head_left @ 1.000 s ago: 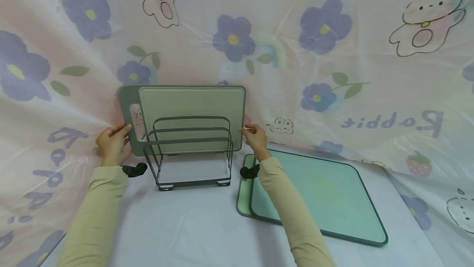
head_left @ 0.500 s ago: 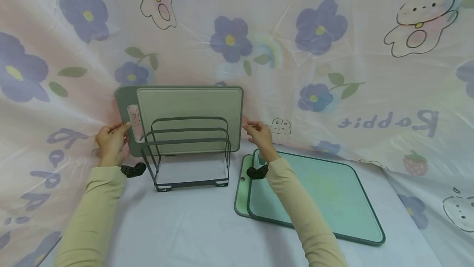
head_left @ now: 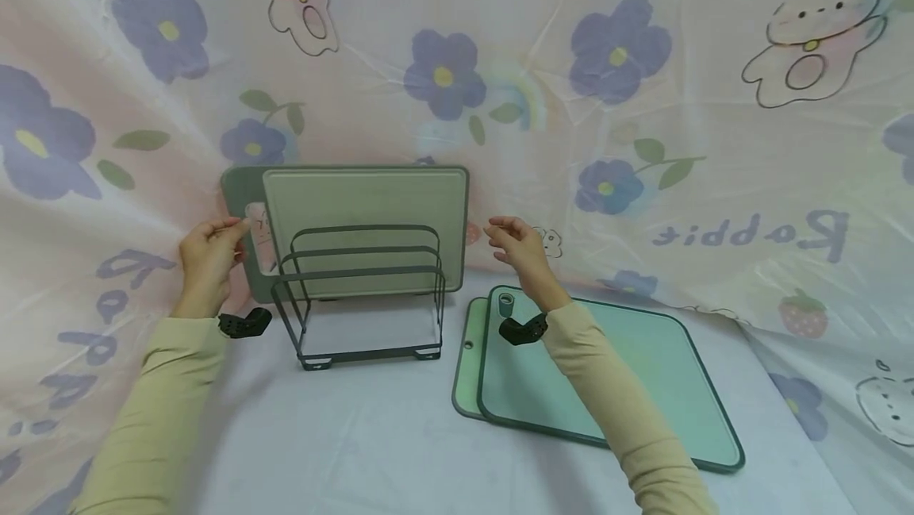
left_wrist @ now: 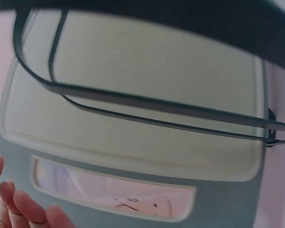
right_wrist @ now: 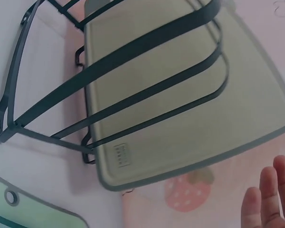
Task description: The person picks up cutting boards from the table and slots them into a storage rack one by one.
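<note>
A cutting board [head_left: 371, 201] with a cream face, grey-green border and slotted handle stands on edge in the rear of a dark wire rack [head_left: 367, 355]. My left hand [head_left: 207, 261] is at the handle end, its fingertips overlapping the board's edge in the head view. In the left wrist view those fingers [left_wrist: 28, 206] are loosely bent, with nothing between them and the thumb. To the right of the board, with a gap between, my right hand [head_left: 524, 249] is raised with relaxed fingers. The right wrist view has its fingers [right_wrist: 270, 194] apart from the board's edge.
A large green cutting board [head_left: 643, 372] lies flat on the white table [head_left: 343, 443] at the right, partly over a smaller light-green board [head_left: 467, 376]. My right forearm crosses above the large one. A patterned curtain [head_left: 543, 23] hangs close behind the rack.
My right hand has let go of the standing board and moved to the right. My left hand has eased its hold and shifted slightly left and up. The board stays upright in the rack.
</note>
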A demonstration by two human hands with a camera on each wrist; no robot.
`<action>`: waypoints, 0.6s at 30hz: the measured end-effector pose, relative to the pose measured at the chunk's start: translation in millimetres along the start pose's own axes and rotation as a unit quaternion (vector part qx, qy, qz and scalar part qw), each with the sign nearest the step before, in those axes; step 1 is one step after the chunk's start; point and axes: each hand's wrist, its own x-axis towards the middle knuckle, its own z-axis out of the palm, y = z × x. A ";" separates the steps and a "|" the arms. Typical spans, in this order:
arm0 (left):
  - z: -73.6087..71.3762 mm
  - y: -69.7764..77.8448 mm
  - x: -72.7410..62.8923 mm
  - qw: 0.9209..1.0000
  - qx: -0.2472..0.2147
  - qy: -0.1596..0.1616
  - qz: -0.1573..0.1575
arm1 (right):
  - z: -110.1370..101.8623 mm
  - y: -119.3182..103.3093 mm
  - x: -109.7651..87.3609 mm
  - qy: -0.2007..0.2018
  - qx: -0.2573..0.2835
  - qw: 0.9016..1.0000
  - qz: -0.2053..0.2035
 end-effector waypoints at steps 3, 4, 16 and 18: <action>3.3 5.8 -3.1 0.999 0.024 -0.026 0.019 | -6.3 -6.6 -4.1 -0.010 -0.005 1.000 -0.015; 4.6 7.2 -3.7 0.999 0.030 -0.033 0.025 | -8.9 -8.5 -5.6 -0.012 -0.008 1.000 -0.019; 24.1 20.6 -11.7 0.994 0.048 -0.091 0.048 | -39.2 -32.3 -28.4 0.004 -0.012 0.998 -0.059; 26.4 23.7 -13.5 0.992 0.056 -0.101 0.049 | -43.8 -34.9 -31.2 0.002 -0.023 0.998 -0.064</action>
